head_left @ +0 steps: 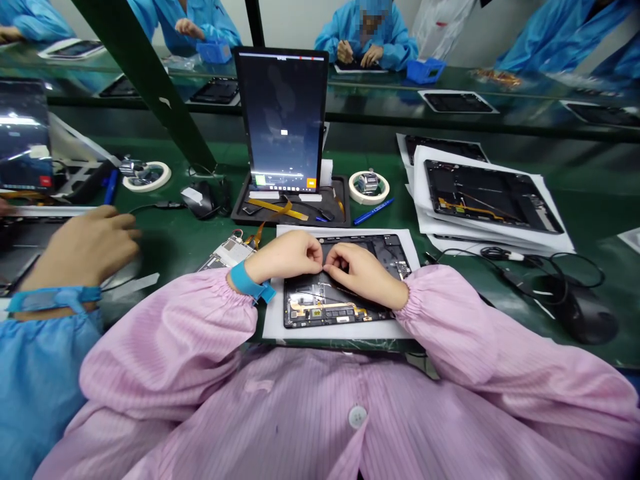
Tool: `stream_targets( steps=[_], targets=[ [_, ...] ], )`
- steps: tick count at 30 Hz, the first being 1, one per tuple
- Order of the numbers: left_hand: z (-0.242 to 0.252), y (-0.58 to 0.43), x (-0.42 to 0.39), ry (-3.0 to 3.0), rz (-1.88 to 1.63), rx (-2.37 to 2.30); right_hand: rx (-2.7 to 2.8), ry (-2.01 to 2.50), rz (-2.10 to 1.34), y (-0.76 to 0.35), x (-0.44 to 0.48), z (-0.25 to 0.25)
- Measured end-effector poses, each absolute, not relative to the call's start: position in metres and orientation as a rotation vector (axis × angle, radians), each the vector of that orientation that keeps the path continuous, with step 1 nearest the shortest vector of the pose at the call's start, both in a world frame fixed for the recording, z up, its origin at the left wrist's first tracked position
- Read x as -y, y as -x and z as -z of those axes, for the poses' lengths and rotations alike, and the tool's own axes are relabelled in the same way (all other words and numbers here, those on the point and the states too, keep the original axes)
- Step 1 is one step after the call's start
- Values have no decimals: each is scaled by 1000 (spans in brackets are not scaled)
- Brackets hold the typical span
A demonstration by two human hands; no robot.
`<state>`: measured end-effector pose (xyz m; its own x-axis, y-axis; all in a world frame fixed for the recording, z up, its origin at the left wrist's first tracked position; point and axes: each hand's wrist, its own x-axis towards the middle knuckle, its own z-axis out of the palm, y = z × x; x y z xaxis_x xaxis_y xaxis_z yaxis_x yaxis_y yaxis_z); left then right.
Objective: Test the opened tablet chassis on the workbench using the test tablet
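Observation:
An opened tablet [380, 250] with its black inner boards showing lies on a white sheet [273, 320] right in front of me. My left hand [287, 257] and my right hand [363, 273] rest on its middle, knuckles nearly touching. Both have their fingers curled into a pinch over something small that I cannot make out. A blue strap [250, 283] circles my left wrist. A small circuit board [230, 252] with an orange flex lies just left of my left hand.
An upright tablet [283, 120] with a lit screen stands in a black tray [340, 210] behind. Tape rolls [369, 187] [147, 177], a blue pen [373, 212], a mouse [200, 200], stacked open tablets [490, 197] and another mouse [585, 313] surround. A neighbour's hand [85, 247] rests at left.

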<state>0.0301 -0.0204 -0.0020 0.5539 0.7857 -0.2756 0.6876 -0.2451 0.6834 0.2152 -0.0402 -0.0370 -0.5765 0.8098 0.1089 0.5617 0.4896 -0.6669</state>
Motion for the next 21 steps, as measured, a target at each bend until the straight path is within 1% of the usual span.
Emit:
stream_targets(
  steps=[12,17,19,21],
  targets=[
    [6,-30,20,-2014,-163,-1160,2337,1136,-783,-218,39,37],
    [12,-32,16,-2030,-233,-1160,2346,1129,-723,-218,38,47],
    [14,-28,12,-2033,-193,-1125,2356,1138,-719,-216,35,47],
    [11,-24,11,-2017,-111,-1048,2387,1119,-762,-218,33,35]
  ],
)
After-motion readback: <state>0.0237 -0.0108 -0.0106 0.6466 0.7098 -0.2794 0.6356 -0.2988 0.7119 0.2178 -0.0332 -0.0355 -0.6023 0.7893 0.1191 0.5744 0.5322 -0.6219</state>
